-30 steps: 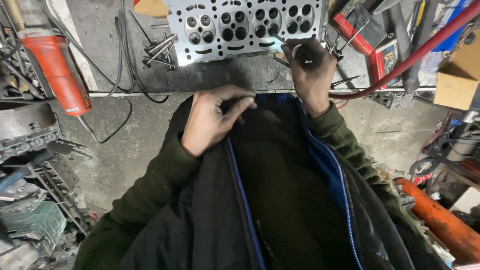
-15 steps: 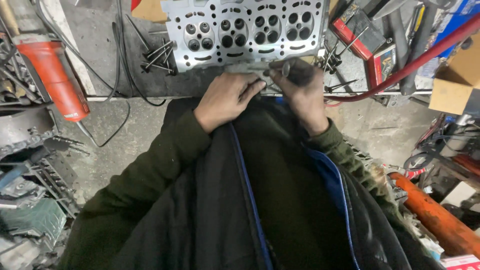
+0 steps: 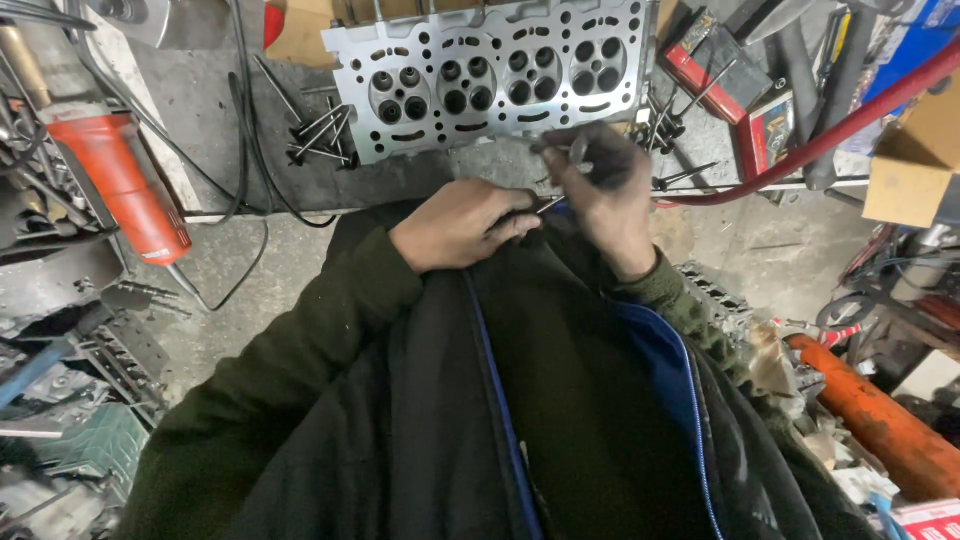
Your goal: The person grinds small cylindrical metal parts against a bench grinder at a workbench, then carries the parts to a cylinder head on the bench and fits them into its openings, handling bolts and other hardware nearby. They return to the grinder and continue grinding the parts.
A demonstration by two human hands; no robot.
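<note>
Engine valve [image 3: 568, 172], thin metal stem, sits just below the near edge of the grey cylinder head [image 3: 490, 75] on the workbench [image 3: 210, 150], right hand [image 3: 600, 190] fingers clamped on it, left hand [image 3: 462, 225] curled shut beside the stem's lower end.

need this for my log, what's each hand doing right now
Left hand: closed, fingers curled at the jacket edge; what it grips cannot be told.
Right hand: closed on a thin metal valve.
</note>
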